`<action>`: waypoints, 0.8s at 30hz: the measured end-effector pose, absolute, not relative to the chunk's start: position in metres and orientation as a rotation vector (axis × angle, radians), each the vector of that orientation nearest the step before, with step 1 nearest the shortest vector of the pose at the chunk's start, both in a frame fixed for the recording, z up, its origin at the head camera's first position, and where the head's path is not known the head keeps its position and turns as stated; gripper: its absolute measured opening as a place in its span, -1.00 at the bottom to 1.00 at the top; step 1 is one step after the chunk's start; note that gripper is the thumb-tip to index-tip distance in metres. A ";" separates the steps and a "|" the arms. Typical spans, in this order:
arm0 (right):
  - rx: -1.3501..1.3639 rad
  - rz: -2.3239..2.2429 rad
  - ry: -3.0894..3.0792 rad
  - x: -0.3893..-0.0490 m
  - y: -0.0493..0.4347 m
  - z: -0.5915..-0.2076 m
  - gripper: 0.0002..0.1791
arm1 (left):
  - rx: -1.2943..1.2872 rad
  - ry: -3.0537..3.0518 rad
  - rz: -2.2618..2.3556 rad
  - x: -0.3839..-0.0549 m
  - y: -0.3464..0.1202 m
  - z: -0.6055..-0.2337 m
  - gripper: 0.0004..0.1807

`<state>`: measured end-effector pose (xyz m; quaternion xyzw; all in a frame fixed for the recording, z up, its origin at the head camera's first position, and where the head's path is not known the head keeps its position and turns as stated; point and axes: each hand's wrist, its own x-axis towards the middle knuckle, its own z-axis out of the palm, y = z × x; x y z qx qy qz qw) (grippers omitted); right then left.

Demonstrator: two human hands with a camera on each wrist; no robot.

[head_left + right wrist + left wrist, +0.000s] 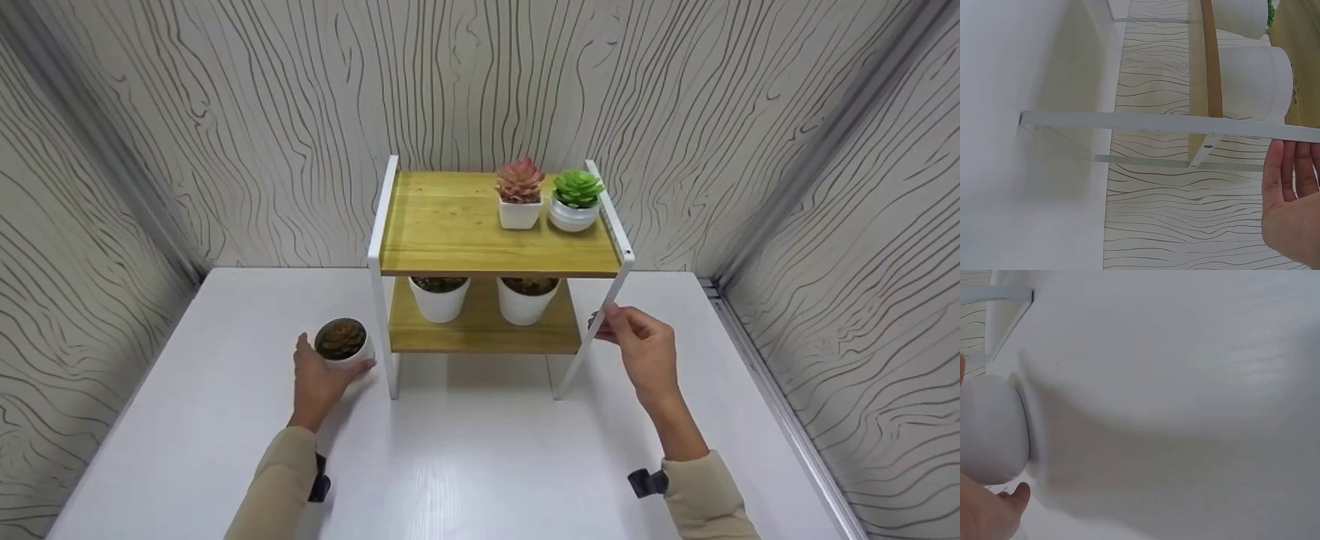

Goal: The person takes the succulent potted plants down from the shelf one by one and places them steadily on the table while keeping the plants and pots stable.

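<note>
My left hand [324,379] is curled round a white pot with a brownish succulent [343,341] left of the shelf. The pot's white side [991,433] shows in the left wrist view, low over the table or standing on it; I cannot tell which. At the right, my right hand [646,352] holds the white front post of a two-tier wooden shelf [442,247]. In the right wrist view its fingers [1275,174] meet the post [1145,122]; the far side of the grip is hidden. Something small and dark by the fingertips is unclear.
A reddish succulent [519,184] in a square pot and a green succulent [577,189] in a round pot stand on the top board. On the lower board stand two white pots, one left [441,301] and one right [528,303]. Patterned walls [465,75] enclose the white table [480,465].
</note>
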<state>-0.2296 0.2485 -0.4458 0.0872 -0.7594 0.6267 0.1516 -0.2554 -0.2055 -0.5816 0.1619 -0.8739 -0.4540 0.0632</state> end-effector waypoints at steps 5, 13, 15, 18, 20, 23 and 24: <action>0.267 1.798 -2.186 -0.230 0.249 -0.445 -0.63 | 0.451 -2.640 -1.353 -0.251 -0.210 -0.578 0.42; 0.267 1.836 -2.150 -0.230 0.249 -0.445 -0.61 | 0.451 -2.644 -1.333 -0.245 -0.219 -0.570 0.40; 0.257 1.843 -2.142 -0.230 0.249 -0.445 -0.61 | 0.449 -2.636 -1.326 -0.243 -0.221 -0.569 0.40; 0.244 1.836 -2.142 -0.230 0.249 -0.445 -0.61 | 0.439 -2.618 -1.299 -0.240 -0.223 -0.567 0.37; 0.240 1.833 -2.147 -0.230 0.248 -0.446 -0.61 | 0.431 -2.602 -1.273 -0.238 -0.225 -0.565 0.35; 0.242 1.825 -2.165 -0.230 0.249 -0.446 -0.60 | 0.431 -2.578 -1.257 -0.235 -0.227 -0.560 0.34; 0.245 1.823 -2.171 -0.229 0.249 -0.446 -0.60 | 0.430 -2.569 -1.259 -0.234 -0.227 -0.558 0.35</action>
